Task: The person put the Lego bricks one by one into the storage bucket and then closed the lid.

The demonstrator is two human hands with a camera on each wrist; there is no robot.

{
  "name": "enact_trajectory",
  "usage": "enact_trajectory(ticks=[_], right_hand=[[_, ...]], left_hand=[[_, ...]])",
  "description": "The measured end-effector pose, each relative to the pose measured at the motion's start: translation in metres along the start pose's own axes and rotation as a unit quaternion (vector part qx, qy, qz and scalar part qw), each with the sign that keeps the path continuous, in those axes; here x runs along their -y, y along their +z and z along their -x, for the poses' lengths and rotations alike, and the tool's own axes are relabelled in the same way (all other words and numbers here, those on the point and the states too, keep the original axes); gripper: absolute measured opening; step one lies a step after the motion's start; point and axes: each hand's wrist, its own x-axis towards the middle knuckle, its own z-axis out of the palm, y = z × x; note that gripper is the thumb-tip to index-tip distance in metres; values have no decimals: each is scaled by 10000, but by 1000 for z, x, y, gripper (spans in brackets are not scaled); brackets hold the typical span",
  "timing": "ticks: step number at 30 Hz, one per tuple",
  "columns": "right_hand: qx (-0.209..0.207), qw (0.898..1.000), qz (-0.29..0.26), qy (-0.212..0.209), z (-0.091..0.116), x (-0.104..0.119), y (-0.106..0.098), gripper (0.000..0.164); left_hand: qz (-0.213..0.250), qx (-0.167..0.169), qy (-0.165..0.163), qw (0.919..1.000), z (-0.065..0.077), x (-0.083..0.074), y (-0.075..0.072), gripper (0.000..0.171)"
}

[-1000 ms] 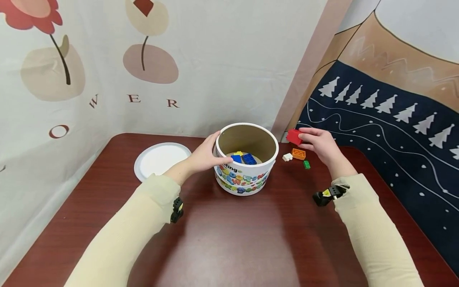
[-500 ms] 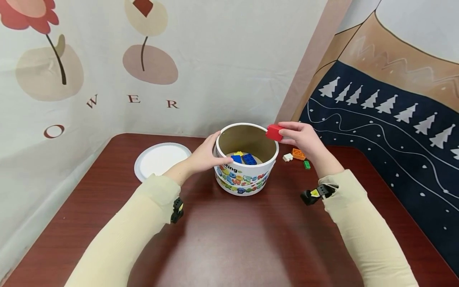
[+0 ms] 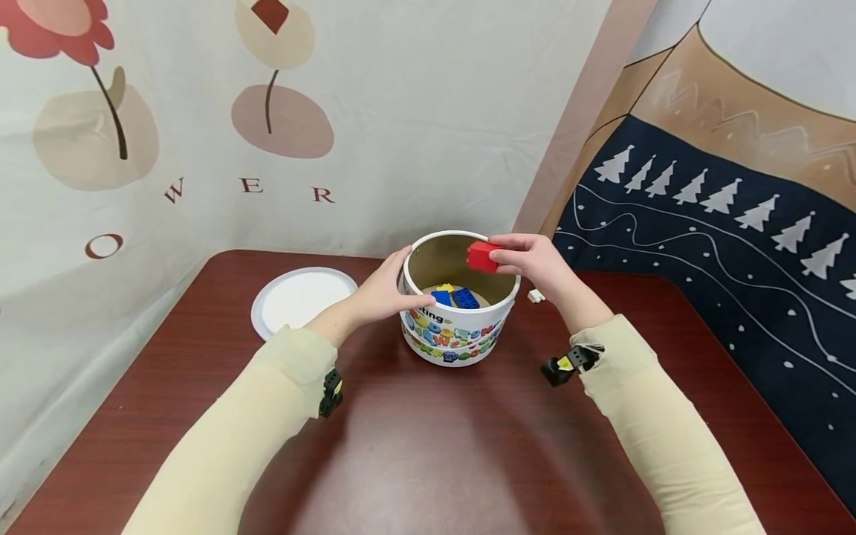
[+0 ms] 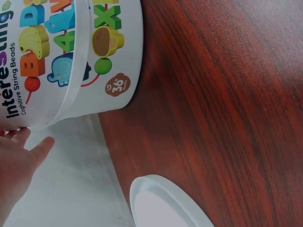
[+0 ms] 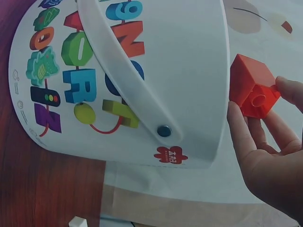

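A white bucket (image 3: 428,338) printed with colourful letters stands upright on the table, lidless. My left hand (image 3: 381,292) holds its left side, the thumb at the front of the rim and the fingers round the outer wall. Two blue bricks (image 3: 465,298) and a yellow brick (image 3: 445,287) lie inside at the bottom. Between thumb and fingers, my right hand (image 3: 531,261) pinches a red toy brick (image 3: 481,256) over the right part of the bucket's opening. The right wrist view shows the red brick's (image 5: 255,78) hollow underside, with the bucket's (image 5: 189,61) rim beside it.
Left of the bucket, a round white lid (image 3: 304,297) lies on the brown table (image 3: 428,453). A small white brick (image 3: 536,296) sits to the bucket's right, partly beside my right wrist. Printed cloth (image 3: 414,111) hangs behind the table and along its right side.
My right hand has carried the red brick leftward, from above the loose bricks to over the bucket's opening. The orange and green bricks are now hidden behind it. My left hand stays put.
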Motion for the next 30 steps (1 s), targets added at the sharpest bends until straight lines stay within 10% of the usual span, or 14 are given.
enact_trajectory(ticks=[18,30], right_hand=[[-265,9991,-326,-48,5,-4,-13,49],[-1066,9920,-231,631,10,-60,-63,61]], left_hand=[[-96,-58,78,9999,-1,3,0,99],[-151,-38,12,9999,-2,3,1,99]])
